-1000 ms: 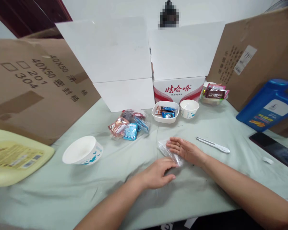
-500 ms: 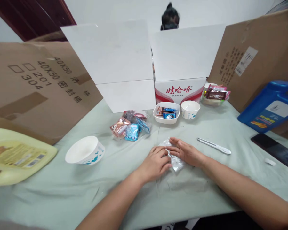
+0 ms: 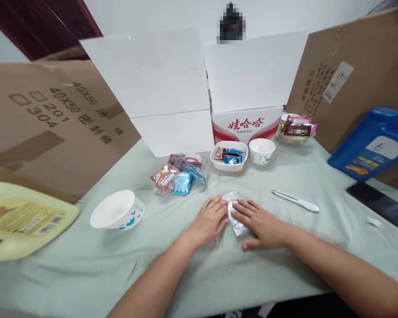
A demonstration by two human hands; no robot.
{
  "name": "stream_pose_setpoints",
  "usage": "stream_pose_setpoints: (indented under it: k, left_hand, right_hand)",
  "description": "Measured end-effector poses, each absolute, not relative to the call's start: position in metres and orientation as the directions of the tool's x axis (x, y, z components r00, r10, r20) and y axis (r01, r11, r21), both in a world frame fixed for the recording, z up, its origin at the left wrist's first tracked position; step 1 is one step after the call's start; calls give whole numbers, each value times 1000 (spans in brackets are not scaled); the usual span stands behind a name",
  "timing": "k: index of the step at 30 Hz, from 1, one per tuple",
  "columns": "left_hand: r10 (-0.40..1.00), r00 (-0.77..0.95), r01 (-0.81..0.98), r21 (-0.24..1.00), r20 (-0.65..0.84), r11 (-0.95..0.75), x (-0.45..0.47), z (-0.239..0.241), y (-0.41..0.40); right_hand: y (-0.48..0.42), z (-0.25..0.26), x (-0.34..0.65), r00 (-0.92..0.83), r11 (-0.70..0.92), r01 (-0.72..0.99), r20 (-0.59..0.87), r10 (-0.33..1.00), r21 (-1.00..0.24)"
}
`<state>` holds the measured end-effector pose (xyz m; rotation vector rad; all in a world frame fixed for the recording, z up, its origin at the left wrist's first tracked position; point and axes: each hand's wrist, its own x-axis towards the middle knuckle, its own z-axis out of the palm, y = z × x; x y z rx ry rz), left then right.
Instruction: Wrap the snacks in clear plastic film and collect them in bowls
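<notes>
Just right of centre on the table, a crumpled, shiny clear plastic wrapper [image 3: 239, 228] is partly covered by the right hand [image 3: 263, 223], fingers spread flat; against its left edge, the left hand [image 3: 209, 221] is laid, fingers nearly straight. Neither is closed on anything. Beyond, glossy bagged packets [image 3: 181, 179], a rounded white tray [image 3: 230, 167] and a small bowl [image 3: 260, 158] are set. Wrinkled green cloth [image 3: 185, 282] is walled by white boxes [image 3: 169, 70].

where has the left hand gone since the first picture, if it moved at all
Yes: the left hand has moved forward, closer to the white rectangular tub, and slightly leftward.
</notes>
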<state>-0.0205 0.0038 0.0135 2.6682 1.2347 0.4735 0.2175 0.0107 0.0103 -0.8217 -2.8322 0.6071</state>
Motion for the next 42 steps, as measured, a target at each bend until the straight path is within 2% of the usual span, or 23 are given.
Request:
stream_pose_setpoints:
  k: [3,7,9,11,13,15,17,21,25,28,31,34,37,39,42]
  left_hand:
    - [770,585,734,236,255,-637,-21,13,5]
    - [738,619,683,279,268,-675,-21,13,7]
    - [716,652,647,310,249,-697,-21,14,6]
    - [673,706,589,343,220,-731,-20,16,4]
    - [628,753,533,374,200,-759,-19,17,2]
    - [608,770,506,396,192,-766,-18,18,1]
    - [605,772,495,414,194,-764,-17,17,2]
    - [594,776,470,431,214,-770,-17,13,6]
    - [628,687,510,373,366,-775,-14,9,4]
    - [597,687,515,303,415,-802,-8,10,-1]
    - [571,756,506,267,321,-820,-2,11,-5]
    - [590,757,525,277,280,-805,-1,12,-6]
    - [602,742,527,299,294,-795,-4,12,-6]
    - [613,735,524,332,289,-785,-6,14,-5]
    - [641,724,530,388,256,-754,-12,18,-2]
  right_hand:
    - [8,13,221,-855,833,460,102,509,-307]
    - [1,18,217,-864,888,410,222,451,-209]
    - [-4,25,214,-883,908,371,228,410,-195]
    - [-8,34,215,-889,907,348,222,400,-239]
    - [-7,41,218,-865,867,375,211,455,-329]
    - [1,43,221,-792,788,463,209,574,-406]
    - [13,37,221,-694,711,565,225,684,-418]
    - [35,16,210,-577,605,753,180,796,-261]
    - [37,3,200,-557,569,814,120,822,-119]
    - [37,3,201,-577,589,801,127,807,-104]
    - [42,8,211,-524,542,835,160,836,-96]
    - [44,13,222,-444,493,863,299,845,-110]
    - [33,10,223,-561,657,734,393,729,-173]
    - [22,3,218,-685,759,621,335,647,-198]
    - [12,-6,209,-761,776,590,169,627,-222]
